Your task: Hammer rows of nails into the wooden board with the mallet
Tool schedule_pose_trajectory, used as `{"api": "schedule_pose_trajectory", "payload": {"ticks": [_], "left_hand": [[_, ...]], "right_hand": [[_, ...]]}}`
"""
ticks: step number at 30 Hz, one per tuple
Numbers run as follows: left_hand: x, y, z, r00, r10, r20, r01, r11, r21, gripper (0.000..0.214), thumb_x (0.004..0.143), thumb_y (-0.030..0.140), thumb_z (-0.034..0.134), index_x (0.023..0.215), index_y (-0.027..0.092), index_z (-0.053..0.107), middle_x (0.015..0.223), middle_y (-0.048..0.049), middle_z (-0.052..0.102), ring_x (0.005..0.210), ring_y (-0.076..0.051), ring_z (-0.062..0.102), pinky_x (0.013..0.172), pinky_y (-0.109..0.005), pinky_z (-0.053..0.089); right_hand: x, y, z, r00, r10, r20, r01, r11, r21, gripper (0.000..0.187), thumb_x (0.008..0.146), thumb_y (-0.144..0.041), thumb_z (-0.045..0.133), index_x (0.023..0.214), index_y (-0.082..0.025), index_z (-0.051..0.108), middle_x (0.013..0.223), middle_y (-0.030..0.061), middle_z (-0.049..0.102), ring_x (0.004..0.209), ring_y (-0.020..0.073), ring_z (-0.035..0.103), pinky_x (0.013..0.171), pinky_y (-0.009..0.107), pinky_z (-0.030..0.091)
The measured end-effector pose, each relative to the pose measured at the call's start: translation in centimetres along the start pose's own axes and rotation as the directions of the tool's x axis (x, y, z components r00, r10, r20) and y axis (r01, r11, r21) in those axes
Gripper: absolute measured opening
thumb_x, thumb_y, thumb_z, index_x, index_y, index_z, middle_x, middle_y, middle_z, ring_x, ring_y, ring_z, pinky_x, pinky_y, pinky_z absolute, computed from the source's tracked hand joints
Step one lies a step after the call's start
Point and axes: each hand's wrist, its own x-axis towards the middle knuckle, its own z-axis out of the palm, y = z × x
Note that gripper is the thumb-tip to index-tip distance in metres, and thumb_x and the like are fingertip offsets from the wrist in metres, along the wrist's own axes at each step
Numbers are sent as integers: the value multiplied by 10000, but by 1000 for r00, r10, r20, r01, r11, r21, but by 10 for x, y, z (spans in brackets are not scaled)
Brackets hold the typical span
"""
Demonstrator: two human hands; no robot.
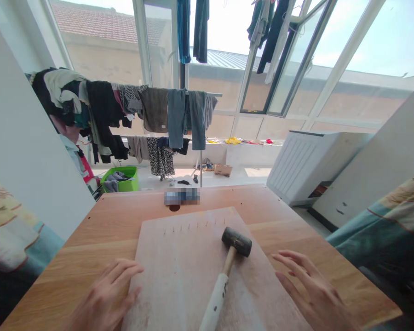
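Note:
A pale wooden board (pixel 172 266) lies on the wooden table, with a row of several nails (pixel 189 226) standing in it near its far edge. Across the board rests a mallet (pixel 215 294), its black head pointing away from me and its white-wrapped handle toward me. My left hand (pixel 106 292) is at the board's left edge, fingers extended and holding nothing. To the right of the board, my right hand (pixel 308 289) hovers or rests by the edge with its fingers apart, empty. Neither hand touches the mallet.
Beyond the board, a blurred-out item (pixel 181 196) sits on the table (pixel 100 239) beside a dark round spot. A drying rack with clothes (pixel 155 105), a green basket (pixel 128 185) and a white ribbed cabinet (pixel 293 161) stand past the table. Curtains hang at both sides.

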Motion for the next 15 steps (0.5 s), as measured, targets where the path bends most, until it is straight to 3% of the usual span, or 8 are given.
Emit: {"api": "schedule_pose_trajectory", "payload": {"ticks": [2, 4, 7, 10, 15], "left_hand": [[22, -4, 1, 992, -120, -34, 118, 992, -47, 233, 946, 384, 568, 1129, 281, 670, 1050, -15, 724, 825, -181, 720, 762, -280, 613], [52, -7, 9, 972, -233, -37, 229, 970, -85, 299, 945, 427, 564, 1171, 253, 656, 964, -9, 709, 671, -152, 667, 696, -284, 596], [90, -9, 25, 967, -255, 4, 251, 949, -193, 339, 906, 415, 588, 1166, 218, 677, 919, -26, 729, 704, -168, 667, 710, -294, 586], [108, -11, 37, 968, -245, 53, 249, 909, -334, 281, 899, 398, 575, 1061, 219, 718, 998, -54, 776, 823, -196, 712, 753, -291, 587], [112, -8, 36, 930, -358, 82, 354, 814, -461, 309, 903, 457, 565, 1002, 213, 726, 1022, -74, 809, 949, -243, 749, 829, -322, 586]], "right_hand": [[51, -27, 7, 992, -41, 115, 33, 997, 75, 337, 1007, -393, 455, 1154, -238, 716, 1110, 98, 733, 842, 208, 745, 800, 341, 616], [101, -49, 20, 968, -106, 226, 85, 991, 99, 331, 1016, -289, 427, 1191, -205, 695, 1078, 96, 732, 847, 200, 732, 837, 351, 591], [153, -68, 43, 917, -190, 350, 170, 981, 89, 247, 965, -208, 550, 1140, -181, 722, 1101, 94, 723, 905, 191, 728, 871, 316, 568], [173, -78, 62, 854, -241, 460, 250, 967, 44, 173, 937, -195, 656, 1093, -177, 730, 1112, 87, 716, 996, 208, 703, 951, 371, 537], [179, -83, 73, 800, -244, 548, 301, 954, -14, 196, 992, -321, 636, 1113, -175, 686, 1142, 61, 716, 974, 206, 700, 873, 428, 586]]}}
